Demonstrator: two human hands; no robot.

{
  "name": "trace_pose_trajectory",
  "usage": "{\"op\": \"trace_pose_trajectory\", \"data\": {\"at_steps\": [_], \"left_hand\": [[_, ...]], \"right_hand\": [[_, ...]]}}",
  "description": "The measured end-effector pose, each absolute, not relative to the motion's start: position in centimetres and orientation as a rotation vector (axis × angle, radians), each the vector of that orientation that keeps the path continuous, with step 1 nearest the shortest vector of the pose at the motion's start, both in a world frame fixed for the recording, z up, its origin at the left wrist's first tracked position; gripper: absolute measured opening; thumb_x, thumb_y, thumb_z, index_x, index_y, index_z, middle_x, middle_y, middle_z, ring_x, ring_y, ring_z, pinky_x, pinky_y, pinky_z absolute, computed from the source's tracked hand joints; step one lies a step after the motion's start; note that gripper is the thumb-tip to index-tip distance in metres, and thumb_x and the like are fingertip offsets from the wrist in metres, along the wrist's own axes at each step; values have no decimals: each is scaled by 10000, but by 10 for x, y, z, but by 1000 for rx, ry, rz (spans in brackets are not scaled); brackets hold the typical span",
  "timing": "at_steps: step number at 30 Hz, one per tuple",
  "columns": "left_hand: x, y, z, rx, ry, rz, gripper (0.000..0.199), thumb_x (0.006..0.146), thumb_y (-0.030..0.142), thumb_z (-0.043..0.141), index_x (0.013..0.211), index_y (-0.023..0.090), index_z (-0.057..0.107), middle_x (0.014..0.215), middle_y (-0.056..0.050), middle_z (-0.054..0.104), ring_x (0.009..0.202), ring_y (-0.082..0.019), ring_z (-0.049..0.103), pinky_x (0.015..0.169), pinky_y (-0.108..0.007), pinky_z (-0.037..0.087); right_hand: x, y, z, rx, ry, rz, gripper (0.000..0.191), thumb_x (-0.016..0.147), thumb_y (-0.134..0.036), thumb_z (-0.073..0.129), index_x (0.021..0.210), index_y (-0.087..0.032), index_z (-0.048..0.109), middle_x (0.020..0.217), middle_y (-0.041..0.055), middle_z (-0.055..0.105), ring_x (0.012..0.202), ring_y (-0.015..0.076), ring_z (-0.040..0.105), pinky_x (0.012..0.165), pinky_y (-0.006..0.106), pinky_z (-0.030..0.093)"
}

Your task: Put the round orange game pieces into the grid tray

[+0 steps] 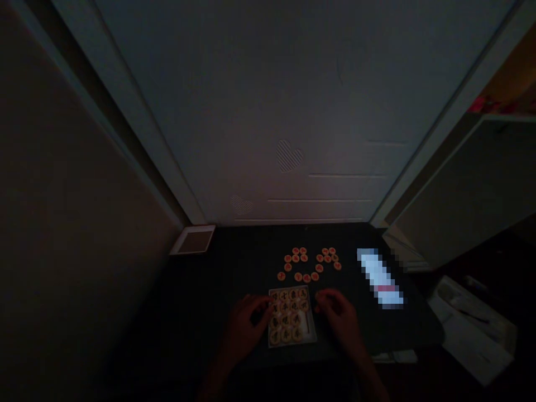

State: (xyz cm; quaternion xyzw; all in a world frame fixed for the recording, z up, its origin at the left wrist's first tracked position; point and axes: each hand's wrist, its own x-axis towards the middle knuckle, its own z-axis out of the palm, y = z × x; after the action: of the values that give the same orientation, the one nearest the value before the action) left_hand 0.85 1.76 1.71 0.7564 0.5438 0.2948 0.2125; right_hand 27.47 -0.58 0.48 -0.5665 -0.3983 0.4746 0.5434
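A clear tray (312, 329) lies on the dark table, filled with rows of round pieces with dark characters; its lower right part holds no piece. My left hand (248, 324) is at the tray's left edge, thumb and forefinger brought together beside the upper rows. To the right of the tray, my right hand (337, 312) has its fingers curled together around a small round piece (319, 297), dimly seen. Beyond the tray, several red-marked round pieces (307, 278) lie spread in a loose curved pattern.
A blurred bright oblong (380, 279) lies on the table (201, 301) at the right. A shallow framed box (192, 241) sits at the back left corner. Behind the table rises a pale panel with heart patterns. White boxes (473, 329) stand lower right, beyond the table edge.
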Motion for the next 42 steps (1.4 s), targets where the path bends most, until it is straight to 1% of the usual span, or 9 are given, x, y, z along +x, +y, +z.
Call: {"op": "trace_pose_trajectory", "data": {"at_steps": [7,10,14,19,25,31,34,38,42], "left_hand": [[9,19,17,2121,1506,838,212,946,380,593,1067,293,743,935,-21,755,835,-204,704,870,-391,581],[9,19,15,2126,1520,828,204,950,385,591,1060,303,742,919,-13,755,828,-200,700,916,-412,566],[9,19,16,2137,1522,815,192,943,368,599,1054,307,743,958,-12,765,853,-206,702,917,-409,560],[10,18,18,2140,1537,812,195,938,372,602,1047,299,746,963,-19,767,849,-209,706,879,-395,570],[9,19,16,2140,1527,836,181,926,358,611,1023,283,744,918,-29,753,819,-207,702,764,-351,589],[8,19,13,2149,1529,841,191,941,363,597,1046,286,737,916,-27,750,841,-213,702,829,-390,583],[9,18,14,2136,1537,832,203,946,381,595,1043,278,741,901,-35,750,830,-216,705,819,-389,587],[9,17,14,2125,1534,815,200,951,382,594,1056,290,737,950,-31,757,875,-221,706,841,-396,586],[8,18,14,2129,1529,820,190,942,371,605,1045,289,742,925,-27,757,854,-218,709,874,-408,578]], "right_hand": [[276,-5,8,-1373,-949,1109,409,783,-573,773,963,-207,736,719,28,737,712,221,702,647,287,534],[276,-5,8,-1350,-951,1117,398,786,-558,776,976,-212,725,737,27,740,716,216,699,648,283,534],[276,-6,8,-1335,-960,1131,377,799,-542,773,997,-225,722,775,24,749,742,210,706,677,279,538],[276,-6,10,-1330,-949,1147,373,806,-548,765,981,-220,736,805,38,757,773,226,716,711,300,545],[276,-6,8,-1379,-941,1133,430,798,-586,751,1002,-208,744,815,60,771,803,252,721,726,325,542],[278,-6,7,-1404,-965,1096,455,821,-604,716,1038,-204,737,820,67,773,811,261,726,733,339,554],[278,-5,5,-1372,-943,1114,451,800,-585,749,1052,-212,726,862,64,776,830,261,734,753,347,569],[276,-6,5,-1295,-934,1126,485,733,-531,828,1086,-221,703,930,68,782,872,267,740,763,354,582],[274,-7,6,-1290,-920,1123,454,720,-513,847,1046,-227,716,930,59,783,869,252,742,761,334,584]]}}
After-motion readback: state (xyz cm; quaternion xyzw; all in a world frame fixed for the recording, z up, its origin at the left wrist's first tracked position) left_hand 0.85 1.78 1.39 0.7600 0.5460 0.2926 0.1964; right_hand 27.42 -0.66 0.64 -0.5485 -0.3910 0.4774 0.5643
